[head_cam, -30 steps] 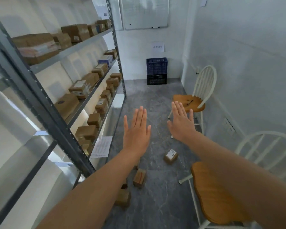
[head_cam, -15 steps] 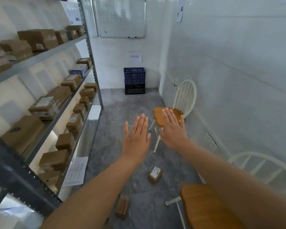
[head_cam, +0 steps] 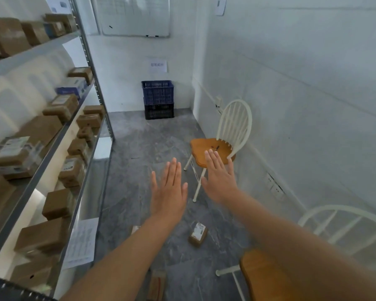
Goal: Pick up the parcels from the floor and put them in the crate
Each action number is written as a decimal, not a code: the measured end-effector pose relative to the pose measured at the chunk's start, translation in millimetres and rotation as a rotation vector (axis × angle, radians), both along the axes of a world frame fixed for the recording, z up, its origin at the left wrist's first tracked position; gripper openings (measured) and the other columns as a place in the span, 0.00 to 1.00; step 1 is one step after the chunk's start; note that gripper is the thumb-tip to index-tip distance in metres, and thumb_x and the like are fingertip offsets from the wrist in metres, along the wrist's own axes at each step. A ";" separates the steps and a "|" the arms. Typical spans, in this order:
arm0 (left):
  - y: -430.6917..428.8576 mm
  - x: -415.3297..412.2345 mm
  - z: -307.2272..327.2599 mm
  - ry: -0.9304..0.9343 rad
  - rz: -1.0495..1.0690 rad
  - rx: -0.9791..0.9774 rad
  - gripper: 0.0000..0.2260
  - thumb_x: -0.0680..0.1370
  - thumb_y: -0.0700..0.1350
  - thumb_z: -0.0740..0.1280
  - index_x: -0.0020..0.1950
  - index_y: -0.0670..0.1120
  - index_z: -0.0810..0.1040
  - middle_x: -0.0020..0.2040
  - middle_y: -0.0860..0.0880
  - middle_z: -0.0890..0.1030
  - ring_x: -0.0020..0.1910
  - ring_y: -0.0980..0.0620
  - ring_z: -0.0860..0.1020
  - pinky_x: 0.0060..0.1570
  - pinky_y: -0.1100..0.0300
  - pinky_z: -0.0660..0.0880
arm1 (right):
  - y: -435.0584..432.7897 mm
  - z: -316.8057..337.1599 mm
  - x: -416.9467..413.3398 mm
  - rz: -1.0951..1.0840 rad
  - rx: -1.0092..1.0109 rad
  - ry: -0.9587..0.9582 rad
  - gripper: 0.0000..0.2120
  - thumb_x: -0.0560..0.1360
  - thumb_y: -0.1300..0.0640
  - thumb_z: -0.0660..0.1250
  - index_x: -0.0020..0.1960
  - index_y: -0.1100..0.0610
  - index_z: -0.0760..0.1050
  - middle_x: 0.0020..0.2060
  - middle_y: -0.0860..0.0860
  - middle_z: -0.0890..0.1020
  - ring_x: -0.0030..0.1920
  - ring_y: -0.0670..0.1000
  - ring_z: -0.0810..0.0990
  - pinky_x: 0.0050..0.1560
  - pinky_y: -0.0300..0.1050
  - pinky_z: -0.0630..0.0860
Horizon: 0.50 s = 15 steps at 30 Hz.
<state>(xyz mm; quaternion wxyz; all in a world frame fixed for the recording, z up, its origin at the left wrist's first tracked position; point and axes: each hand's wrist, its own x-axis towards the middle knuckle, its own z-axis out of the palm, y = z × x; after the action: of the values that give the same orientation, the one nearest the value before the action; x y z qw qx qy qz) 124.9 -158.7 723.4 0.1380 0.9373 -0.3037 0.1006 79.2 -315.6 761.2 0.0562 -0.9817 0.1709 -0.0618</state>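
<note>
Both hands are held out flat with straight fingers, the left hand [head_cam: 169, 192] and the right hand [head_cam: 219, 178], holding nothing. Below them one parcel [head_cam: 198, 234] lies on the floor [head_cam: 152, 140]. The blue crate [head_cam: 157, 92] stands at the far wall, well apart.

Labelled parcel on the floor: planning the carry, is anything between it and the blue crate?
Nothing visible does: from the parcel to the blue crate only grey floor shows; the chair stands right of that line, the shelving left.
</note>
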 end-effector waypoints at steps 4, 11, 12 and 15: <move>-16.6 25.5 -14.9 -0.005 -0.048 0.013 0.27 0.84 0.54 0.45 0.80 0.46 0.44 0.81 0.49 0.44 0.79 0.51 0.42 0.76 0.40 0.43 | -18.4 -9.7 31.0 0.002 0.032 0.011 0.36 0.82 0.50 0.56 0.80 0.55 0.37 0.80 0.48 0.40 0.79 0.47 0.36 0.76 0.58 0.34; -51.7 83.3 -42.1 0.120 -0.004 0.088 0.27 0.83 0.55 0.40 0.80 0.47 0.41 0.81 0.51 0.45 0.79 0.54 0.40 0.74 0.43 0.34 | -70.7 -38.9 96.5 0.031 0.086 0.038 0.35 0.82 0.52 0.56 0.81 0.55 0.38 0.80 0.48 0.41 0.79 0.48 0.37 0.76 0.58 0.35; -59.5 93.2 -49.5 0.142 0.008 0.106 0.27 0.84 0.55 0.42 0.80 0.46 0.42 0.81 0.51 0.45 0.79 0.54 0.40 0.74 0.43 0.34 | -83.7 -45.7 108.8 0.038 0.094 0.052 0.35 0.82 0.52 0.56 0.81 0.55 0.39 0.80 0.49 0.41 0.79 0.48 0.38 0.75 0.58 0.35; -85.0 123.0 -69.9 0.218 0.083 0.158 0.26 0.84 0.54 0.44 0.80 0.45 0.46 0.81 0.50 0.43 0.79 0.53 0.39 0.74 0.42 0.34 | -126.6 -72.4 143.3 0.050 0.126 0.117 0.35 0.82 0.51 0.56 0.81 0.55 0.39 0.80 0.48 0.41 0.79 0.48 0.38 0.75 0.58 0.34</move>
<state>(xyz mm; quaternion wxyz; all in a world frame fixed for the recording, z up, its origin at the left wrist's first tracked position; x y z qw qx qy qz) 247.9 -243.8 653.5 0.0915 0.9624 -0.2550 -0.0206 222.5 -442.2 688.7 0.1093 -0.9822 0.1529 0.0079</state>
